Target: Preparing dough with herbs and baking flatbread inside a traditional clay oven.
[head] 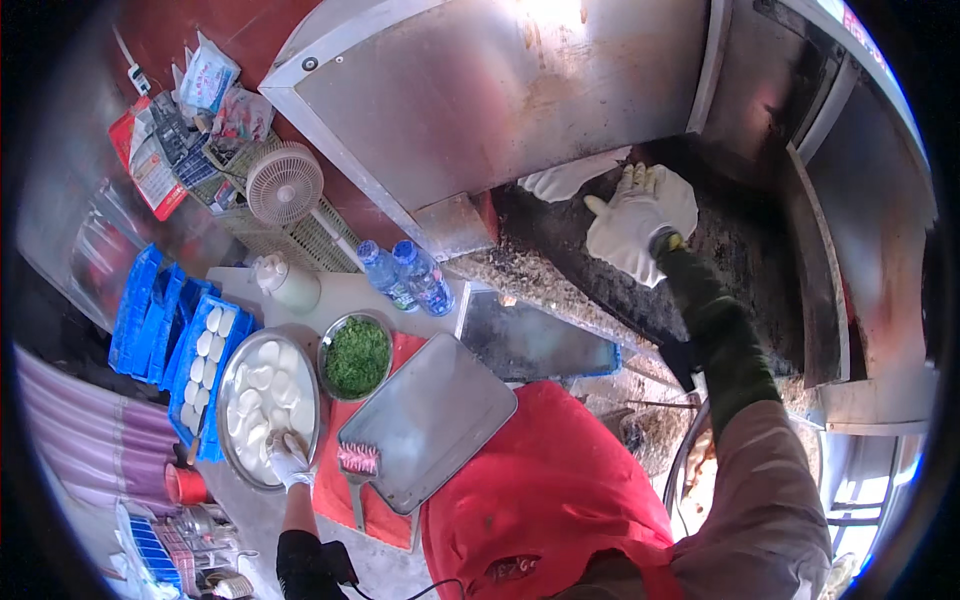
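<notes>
In a thin white glove, my left hand [288,456] reaches into a large steel basin [313,420] at its near rim. Its fingers touch the soft white dough pieces [259,377] lying there in whitish liquid; whether they grip one is hidden. On the right, my right hand [636,196] wears a thicker white glove with yellowish fingertips. Its palm lies spread on a flat white dough sheet [679,199] over a dark, charred oven surface [739,240]. Another dough sheet [562,180] sits just left of it, partly hidden by the metal hood [495,105].
Beside the basin are a bowl of chopped greens [358,358], a metal tray [435,420] and a pink-bristled roller tool [358,461]. Blue crates [180,375], one holding dough pieces, stand left. Behind are two bottles [424,277], a white-capped jar [292,285] and a fan [285,187].
</notes>
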Tool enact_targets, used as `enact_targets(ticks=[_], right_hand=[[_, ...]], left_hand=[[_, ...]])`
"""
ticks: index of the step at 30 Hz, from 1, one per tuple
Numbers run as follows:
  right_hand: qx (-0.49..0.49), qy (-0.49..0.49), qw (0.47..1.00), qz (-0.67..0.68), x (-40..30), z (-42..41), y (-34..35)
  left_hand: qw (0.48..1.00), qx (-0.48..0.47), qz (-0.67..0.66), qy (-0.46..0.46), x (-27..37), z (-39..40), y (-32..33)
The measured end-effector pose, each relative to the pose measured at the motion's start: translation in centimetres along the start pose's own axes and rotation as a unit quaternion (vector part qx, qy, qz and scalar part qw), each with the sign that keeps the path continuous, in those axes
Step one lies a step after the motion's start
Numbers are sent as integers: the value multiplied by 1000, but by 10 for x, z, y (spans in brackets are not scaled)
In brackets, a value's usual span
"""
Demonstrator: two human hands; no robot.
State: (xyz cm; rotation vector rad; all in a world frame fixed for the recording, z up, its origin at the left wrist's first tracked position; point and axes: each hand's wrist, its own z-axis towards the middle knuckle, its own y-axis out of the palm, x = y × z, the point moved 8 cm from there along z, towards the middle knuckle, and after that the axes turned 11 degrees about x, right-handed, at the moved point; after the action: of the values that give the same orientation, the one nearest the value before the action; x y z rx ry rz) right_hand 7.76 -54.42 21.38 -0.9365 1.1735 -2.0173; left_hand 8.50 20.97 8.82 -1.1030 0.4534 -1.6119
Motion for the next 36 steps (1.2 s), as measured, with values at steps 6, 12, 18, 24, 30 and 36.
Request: enact_targets(ticks=[6, 12, 18, 24, 30, 36], right_hand=[[24, -3, 972, 234, -80, -75, -20], [40, -36, 942, 331, -63, -104, -51], [171, -25, 948, 268, 4, -146, -44], [233, -125, 950, 167, -33, -134, -37], [234, -230, 882, 337, -150, -140, -110], [-71, -535, 588, 602, -408, -216, -84]], left_hand=[[998, 23, 56, 35, 3, -2, -16], [999, 44, 25, 10, 31, -9, -24], [994, 73, 50, 62, 18, -8, -23], [996, 63, 53, 43, 22, -4, -27], [996, 65, 50, 23, 31, -1, -21], [995, 85, 47, 18, 20, -10, -31]])
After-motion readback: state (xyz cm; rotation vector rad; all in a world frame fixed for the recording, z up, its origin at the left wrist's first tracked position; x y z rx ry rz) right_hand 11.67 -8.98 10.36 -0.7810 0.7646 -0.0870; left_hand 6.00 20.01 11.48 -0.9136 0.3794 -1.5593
